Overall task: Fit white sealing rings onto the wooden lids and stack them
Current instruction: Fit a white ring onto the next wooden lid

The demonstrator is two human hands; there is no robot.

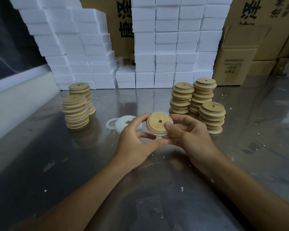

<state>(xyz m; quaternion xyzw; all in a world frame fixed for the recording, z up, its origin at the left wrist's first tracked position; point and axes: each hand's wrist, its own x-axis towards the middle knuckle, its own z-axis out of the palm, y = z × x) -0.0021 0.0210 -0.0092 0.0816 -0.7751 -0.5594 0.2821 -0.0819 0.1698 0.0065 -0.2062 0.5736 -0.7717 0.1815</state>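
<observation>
I am holding one wooden lid [158, 124] tilted above the steel table [57, 164], between both of my hands, with a white sealing ring [163, 113] showing around its upper rim. My left hand [137, 140] is curling round the lid's left edge, the forefinger arching over the top and the thumb reaching beneath, while my right hand [190, 135] is pinching the right side, its thumb pressing flat on the wooden face just beside the centre hole. Behind my left hand, a loose pile of white rings [123, 122] is lying on the table, one ring sticking out to the left. Two stacks of lids with white rings [75, 112] showing between the layers are standing at far left, touching each other. Three stacks of plain lids [197, 102] are standing at right, packed together just beyond my right hand. White foam boxes [165, 47] are piling up along the back, with cardboard cartons [237, 60] behind and to the right.
</observation>
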